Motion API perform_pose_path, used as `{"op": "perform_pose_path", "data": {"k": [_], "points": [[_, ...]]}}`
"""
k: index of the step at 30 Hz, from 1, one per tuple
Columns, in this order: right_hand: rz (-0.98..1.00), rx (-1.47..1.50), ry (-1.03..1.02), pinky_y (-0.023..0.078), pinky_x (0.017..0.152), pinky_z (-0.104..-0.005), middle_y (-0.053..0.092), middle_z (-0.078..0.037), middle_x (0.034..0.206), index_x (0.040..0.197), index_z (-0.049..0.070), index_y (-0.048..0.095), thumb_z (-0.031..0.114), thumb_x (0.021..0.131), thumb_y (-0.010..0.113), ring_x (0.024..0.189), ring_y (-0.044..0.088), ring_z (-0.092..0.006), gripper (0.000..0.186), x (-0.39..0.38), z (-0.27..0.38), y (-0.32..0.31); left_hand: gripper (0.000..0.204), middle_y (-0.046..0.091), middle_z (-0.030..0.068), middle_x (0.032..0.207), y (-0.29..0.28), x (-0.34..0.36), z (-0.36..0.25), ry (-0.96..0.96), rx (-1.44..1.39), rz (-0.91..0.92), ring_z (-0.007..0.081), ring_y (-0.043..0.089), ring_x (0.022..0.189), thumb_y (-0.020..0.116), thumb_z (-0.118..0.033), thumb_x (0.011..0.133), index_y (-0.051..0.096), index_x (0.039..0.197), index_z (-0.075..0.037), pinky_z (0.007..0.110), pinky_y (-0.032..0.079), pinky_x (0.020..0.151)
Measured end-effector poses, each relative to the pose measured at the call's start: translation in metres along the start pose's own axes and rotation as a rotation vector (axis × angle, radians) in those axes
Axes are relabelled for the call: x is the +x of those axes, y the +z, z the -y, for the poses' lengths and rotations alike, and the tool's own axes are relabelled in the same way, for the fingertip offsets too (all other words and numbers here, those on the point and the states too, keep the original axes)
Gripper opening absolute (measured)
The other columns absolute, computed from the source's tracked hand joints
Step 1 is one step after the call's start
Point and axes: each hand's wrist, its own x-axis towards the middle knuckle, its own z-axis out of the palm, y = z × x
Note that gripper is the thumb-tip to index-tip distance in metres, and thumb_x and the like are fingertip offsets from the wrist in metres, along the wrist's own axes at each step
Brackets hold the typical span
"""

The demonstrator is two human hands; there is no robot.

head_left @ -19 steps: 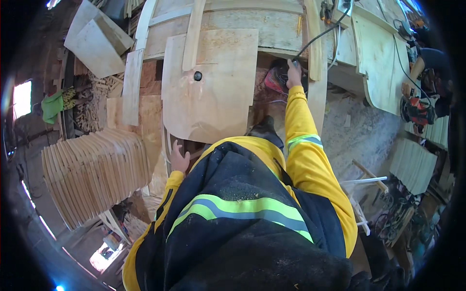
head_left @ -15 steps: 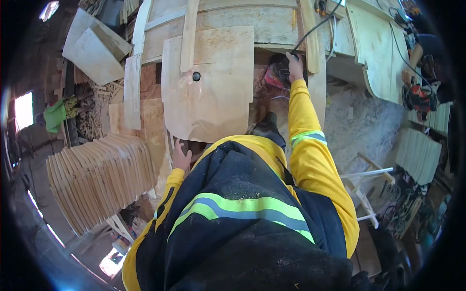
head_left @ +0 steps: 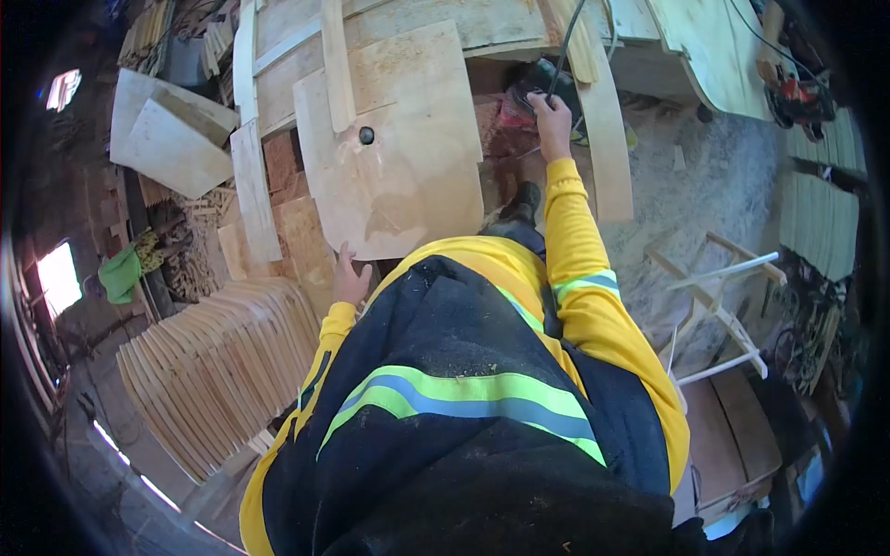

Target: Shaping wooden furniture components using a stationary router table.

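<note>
I have the right hand (head_left: 553, 125) clamped on the black cable (head_left: 563, 54), just beside the counter (head_left: 496, 23). My left hand (head_left: 350, 282), thumb and fingers apart, is at the near-left corner of the plywood panel (head_left: 422, 171); from here I can't tell if it touches.

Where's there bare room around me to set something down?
The wooden panel is mostly bare right of the round black spot. The dusty floor offers room between the narrow board and pale stacked boards. It's crowded around your right hand, with the cable and red-and-black thing close.
</note>
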Motion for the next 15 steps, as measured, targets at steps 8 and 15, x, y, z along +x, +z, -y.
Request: {"op": "perform_pose_path", "data": {"k": [8,15], "points": [[-0.110,-0.024,-0.071,0.049,0.073,-0.0295,0.064,0.001,0.086,0.100,0.002,0.069,0.019,0.089,0.077,0.078,0.058,-0.0100,0.021,-0.102,-0.013,-0.077,0.088,0.060,0.0252,0.134,0.011,0.025,0.050,-0.014,0.090,0.101,0.0426,0.057,0.125,0.073,-0.024,0.088,0.026,0.159,-0.002,0.048,0.045,0.109],[0.011,0.134,0.062,0.044,0.076,-0.0235,0.061,0.002,0.085,0.098,0.006,0.067,0.022,0.095,0.068,0.080,0.055,-0.0085,0.017,-0.147,-0.017,-0.136,0.083,0.060,0.0248,0.134,0.012,0.061,0.035,0.084,0.117,0.126,0.0429,0.057,0.126,0.072,-0.021,0.087,0.030,0.157,-0.005,0.048,0.046,0.108]]}}
